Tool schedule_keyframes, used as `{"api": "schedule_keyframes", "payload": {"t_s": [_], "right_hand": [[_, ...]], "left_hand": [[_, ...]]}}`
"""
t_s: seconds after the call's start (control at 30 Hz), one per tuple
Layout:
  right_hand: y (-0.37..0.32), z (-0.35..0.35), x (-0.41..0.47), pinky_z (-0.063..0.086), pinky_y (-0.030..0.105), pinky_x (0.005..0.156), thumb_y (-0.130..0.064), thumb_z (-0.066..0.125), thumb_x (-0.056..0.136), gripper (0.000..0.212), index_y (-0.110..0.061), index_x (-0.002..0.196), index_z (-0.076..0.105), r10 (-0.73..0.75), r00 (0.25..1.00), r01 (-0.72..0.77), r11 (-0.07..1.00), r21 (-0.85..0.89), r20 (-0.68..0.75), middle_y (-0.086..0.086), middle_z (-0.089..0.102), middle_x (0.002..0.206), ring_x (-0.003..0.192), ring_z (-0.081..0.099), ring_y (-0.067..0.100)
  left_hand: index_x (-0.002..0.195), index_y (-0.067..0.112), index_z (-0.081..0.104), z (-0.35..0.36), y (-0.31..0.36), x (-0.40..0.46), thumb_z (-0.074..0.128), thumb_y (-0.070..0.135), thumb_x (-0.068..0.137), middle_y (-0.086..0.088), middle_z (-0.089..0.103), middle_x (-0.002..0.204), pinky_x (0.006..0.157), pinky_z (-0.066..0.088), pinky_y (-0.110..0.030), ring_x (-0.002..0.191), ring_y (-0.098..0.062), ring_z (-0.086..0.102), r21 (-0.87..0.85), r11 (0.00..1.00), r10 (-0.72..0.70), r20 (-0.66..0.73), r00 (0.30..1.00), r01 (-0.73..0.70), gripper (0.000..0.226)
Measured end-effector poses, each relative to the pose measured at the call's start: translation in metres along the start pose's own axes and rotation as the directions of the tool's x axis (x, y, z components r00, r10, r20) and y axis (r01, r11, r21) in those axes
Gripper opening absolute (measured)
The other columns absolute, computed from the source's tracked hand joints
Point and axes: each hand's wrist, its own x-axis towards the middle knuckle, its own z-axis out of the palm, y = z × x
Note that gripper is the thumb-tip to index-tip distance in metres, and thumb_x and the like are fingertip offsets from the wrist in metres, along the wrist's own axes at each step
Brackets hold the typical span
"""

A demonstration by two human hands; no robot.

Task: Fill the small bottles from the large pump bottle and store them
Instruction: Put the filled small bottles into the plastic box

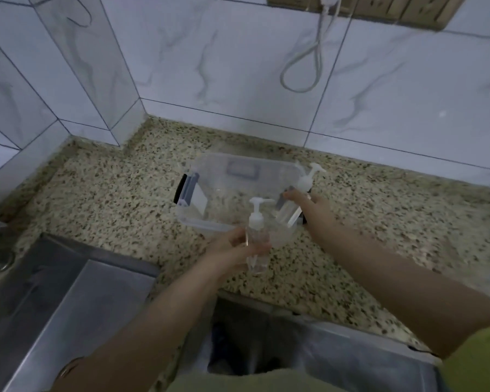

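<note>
My left hand [229, 248] grips a small clear bottle with a white pump top [256, 236], held upright just in front of a clear plastic storage box [198, 176]. My right hand [313, 206] holds a second small clear pump bottle [293, 206], tilted over the box's right side, its white pump head pointing up and right. The box stands on the speckled counter [111, 193] with dark latches on its two short sides. The large pump bottle is not in view.
A steel sink [54, 292] lies at the lower left, with part of a tap at the left edge. A lined bin opening [252, 349] sits below the counter's front edge. Tiled walls close the back and left; a white cable [309, 60] hangs from wall sockets.
</note>
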Motion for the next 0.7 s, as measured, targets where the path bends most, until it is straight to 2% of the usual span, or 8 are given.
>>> {"api": "schedule_keyframes", "payload": {"t_s": [0.1,0.23,0.33,0.43,0.5,0.57,0.63,0.7], "right_hand": [[0.018,-0.037,-0.018,0.048,0.048,0.072,-0.038,0.079,0.082,0.024,-0.017,0.079,0.067,0.021,0.999,-0.02,1.0,0.023,-0.032,0.013,0.056,0.079,0.076,0.055,0.031],[0.033,-0.076,-0.039,0.035,0.04,0.066,-0.055,0.079,0.065,0.052,-0.01,0.081,0.058,0.047,0.996,-0.048,0.999,-0.021,-0.075,0.014,0.041,0.077,0.066,0.039,0.027],[0.044,-0.096,-0.046,0.039,0.04,0.066,-0.048,0.081,0.073,0.047,-0.004,0.079,0.064,0.077,0.991,-0.077,0.997,-0.004,-0.106,0.016,0.042,0.074,0.066,0.042,0.028],[0.056,-0.109,-0.046,0.042,0.042,0.067,-0.055,0.081,0.057,0.078,0.011,0.097,0.065,0.131,0.979,-0.125,0.991,0.046,-0.154,0.027,0.044,0.082,0.072,0.046,0.028],[0.057,-0.114,-0.049,0.039,0.036,0.061,-0.053,0.081,0.063,0.06,-0.001,0.087,0.064,0.186,0.972,-0.18,0.982,0.055,-0.146,0.019,0.047,0.08,0.065,0.044,0.026],[0.059,-0.122,-0.05,0.041,0.034,0.061,-0.046,0.08,0.074,0.046,-0.004,0.085,0.066,0.231,0.966,-0.227,0.973,0.048,-0.118,0.012,0.054,0.082,0.069,0.051,0.026],[0.063,-0.13,-0.049,0.046,0.033,0.065,-0.042,0.079,0.079,0.051,0.003,0.099,0.069,0.211,0.971,-0.207,0.977,0.05,-0.115,0.012,0.06,0.097,0.081,0.056,0.026],[0.06,-0.134,-0.049,0.045,0.024,0.066,-0.036,0.076,0.087,0.046,-0.001,0.117,0.068,0.172,0.977,-0.165,0.984,0.065,-0.126,0.004,0.063,0.117,0.086,0.06,0.017]], "left_hand": [[0.113,0.024,0.071,0.033,-0.017,-0.003,0.086,0.019,0.075,0.002,0.074,0.112,0.089,0.059,-0.04,0.103,-0.018,0.071,0.023,0.999,-0.037,0.04,0.999,0.036,0.041],[0.118,0.023,0.07,0.068,-0.034,-0.002,0.089,0.025,0.068,0.002,0.074,0.114,0.095,0.055,-0.048,0.107,-0.021,0.069,0.056,0.994,-0.095,0.073,0.993,0.091,0.054],[0.117,0.022,0.07,0.086,-0.042,0.0,0.092,0.023,0.066,0.0,0.074,0.114,0.097,0.054,-0.052,0.108,-0.023,0.069,0.073,0.992,-0.114,0.094,0.989,0.107,0.055],[0.119,0.02,0.068,0.097,-0.041,0.0,0.089,0.022,0.072,-0.006,0.071,0.118,0.095,0.055,-0.052,0.108,-0.025,0.069,0.083,0.987,-0.143,0.104,0.984,0.134,0.052],[0.123,0.02,0.066,0.1,-0.038,0.0,0.085,0.022,0.076,-0.007,0.07,0.12,0.095,0.055,-0.051,0.108,-0.025,0.068,0.104,0.984,-0.156,0.105,0.982,0.145,0.05],[0.125,0.022,0.064,0.098,-0.034,-0.001,0.086,0.026,0.077,-0.005,0.069,0.121,0.095,0.056,-0.049,0.108,-0.023,0.069,0.152,0.977,-0.166,0.128,0.978,0.146,0.053],[0.124,0.025,0.065,0.093,-0.027,0.0,0.087,0.029,0.075,-0.003,0.07,0.12,0.093,0.057,-0.048,0.106,-0.021,0.07,0.196,0.972,-0.159,0.147,0.976,0.129,0.054],[0.121,0.025,0.066,0.088,-0.017,0.004,0.087,0.036,0.073,-0.002,0.071,0.118,0.089,0.059,-0.047,0.103,-0.021,0.071,0.228,0.97,-0.114,0.128,0.985,0.083,0.053]]}}
